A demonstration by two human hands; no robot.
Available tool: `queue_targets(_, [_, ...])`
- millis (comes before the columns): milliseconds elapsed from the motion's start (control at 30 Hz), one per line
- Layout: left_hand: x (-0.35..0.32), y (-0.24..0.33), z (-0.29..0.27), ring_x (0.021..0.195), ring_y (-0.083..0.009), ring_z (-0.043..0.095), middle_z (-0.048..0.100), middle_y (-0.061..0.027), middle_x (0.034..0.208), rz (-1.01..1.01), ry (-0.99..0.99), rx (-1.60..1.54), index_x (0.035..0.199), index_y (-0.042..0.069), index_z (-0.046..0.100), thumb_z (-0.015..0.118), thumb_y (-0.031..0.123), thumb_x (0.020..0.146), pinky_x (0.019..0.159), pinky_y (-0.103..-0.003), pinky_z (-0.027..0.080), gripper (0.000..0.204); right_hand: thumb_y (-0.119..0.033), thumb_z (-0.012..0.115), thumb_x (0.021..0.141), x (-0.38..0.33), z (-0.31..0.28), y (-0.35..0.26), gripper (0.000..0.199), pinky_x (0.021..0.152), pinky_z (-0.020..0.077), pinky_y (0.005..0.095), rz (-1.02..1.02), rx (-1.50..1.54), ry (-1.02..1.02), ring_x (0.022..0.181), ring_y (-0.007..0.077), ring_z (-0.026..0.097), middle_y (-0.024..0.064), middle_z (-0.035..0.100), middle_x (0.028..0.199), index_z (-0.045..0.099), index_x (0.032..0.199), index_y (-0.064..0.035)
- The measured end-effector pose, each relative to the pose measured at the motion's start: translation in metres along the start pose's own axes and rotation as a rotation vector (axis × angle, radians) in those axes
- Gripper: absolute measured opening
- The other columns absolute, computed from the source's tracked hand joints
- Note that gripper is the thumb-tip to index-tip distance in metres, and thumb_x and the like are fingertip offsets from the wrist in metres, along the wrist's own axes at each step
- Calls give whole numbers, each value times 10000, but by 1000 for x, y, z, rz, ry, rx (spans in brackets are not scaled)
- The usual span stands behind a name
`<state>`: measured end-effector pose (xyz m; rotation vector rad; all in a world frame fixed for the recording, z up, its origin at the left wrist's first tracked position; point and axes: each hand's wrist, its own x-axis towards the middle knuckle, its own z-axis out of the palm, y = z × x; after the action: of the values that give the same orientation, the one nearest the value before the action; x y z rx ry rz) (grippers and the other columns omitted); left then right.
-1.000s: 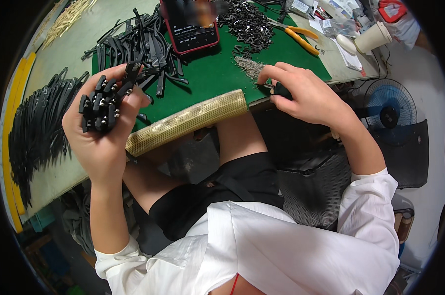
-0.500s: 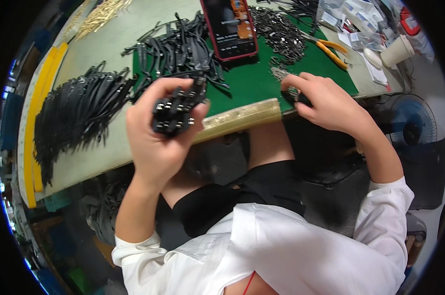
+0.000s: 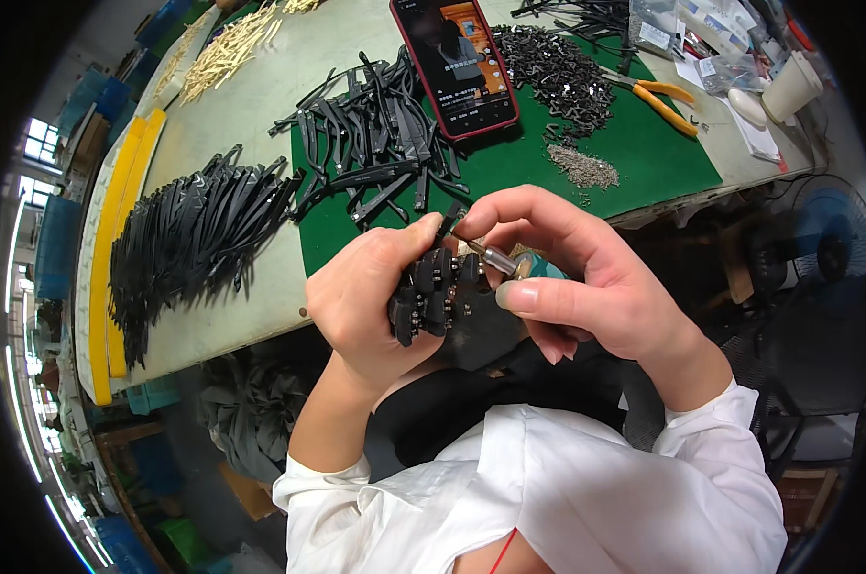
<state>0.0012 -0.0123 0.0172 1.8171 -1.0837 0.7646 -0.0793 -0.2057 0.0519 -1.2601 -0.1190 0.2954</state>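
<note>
Right hand [image 3: 600, 287], holding a green tool [image 3: 546, 269], is coming to three o'clock of my left hand [image 3: 364, 292], holding black sticks [image 3: 436, 277].

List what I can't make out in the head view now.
All in head view:
Far ends of the black bundle: hidden by the left hand.
Rest of the green handle: covered by the right hand.
Top of the phone: cut by the upper edge.
Individual metal bits: too small.
</note>
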Motion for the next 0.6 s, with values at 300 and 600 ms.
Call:
queue_targets(300, [-1, -1, 0, 535, -145, 551, 605, -84, 664, 103, -15, -30, 1006, -48, 673, 726, -33, 706, 498, -261, 429, 305, -119, 602, 962, -3, 3, 1, 358, 462, 438, 184, 59, 76, -10, 523, 39, 534, 40, 586, 949, 497, 1302, -72])
queue_targets(600, [-2, -7, -8, 599, -279, 633, 674, -143, 774, 75, -190, 100, 1019, -52, 679, 716, -42, 566, 554, -334, 498, 455, -111, 682, 860, 13, 7, 40, 473, 596, 515, 385, -480, -819, 295, 729, 331, 682, 173, 657, 833, 436, 1246, 9])
